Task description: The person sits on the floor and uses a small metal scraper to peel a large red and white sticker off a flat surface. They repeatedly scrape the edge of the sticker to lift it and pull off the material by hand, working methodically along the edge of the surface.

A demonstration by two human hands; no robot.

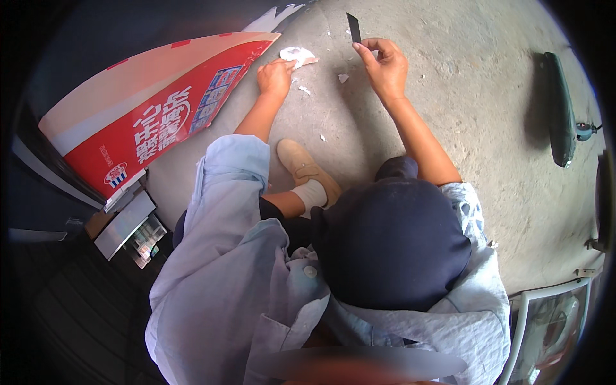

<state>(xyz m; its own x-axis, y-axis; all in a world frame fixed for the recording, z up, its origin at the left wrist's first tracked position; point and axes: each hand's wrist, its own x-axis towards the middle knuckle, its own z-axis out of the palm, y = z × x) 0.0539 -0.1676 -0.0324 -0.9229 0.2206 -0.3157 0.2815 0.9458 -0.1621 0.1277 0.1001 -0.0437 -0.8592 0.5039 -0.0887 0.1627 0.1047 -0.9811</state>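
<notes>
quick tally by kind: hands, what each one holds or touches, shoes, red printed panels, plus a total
Bare hands, left hand and right hand: 2
Black, flat, slant-ended strip held in the right hand: 1
White, ragged piece touched by the left hand: 1
Beige strapped shoe: 1
Red-and-cream printed panel: 1
Total: 6

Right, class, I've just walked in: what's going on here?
A person is bent over a concrete floor. Their left hand touches a white piece, while their right hand pinches a dark strip with a slanted end, held apart from it. Small white scraps lie scattered nearby, and a red and cream panel stands to the left.
</notes>
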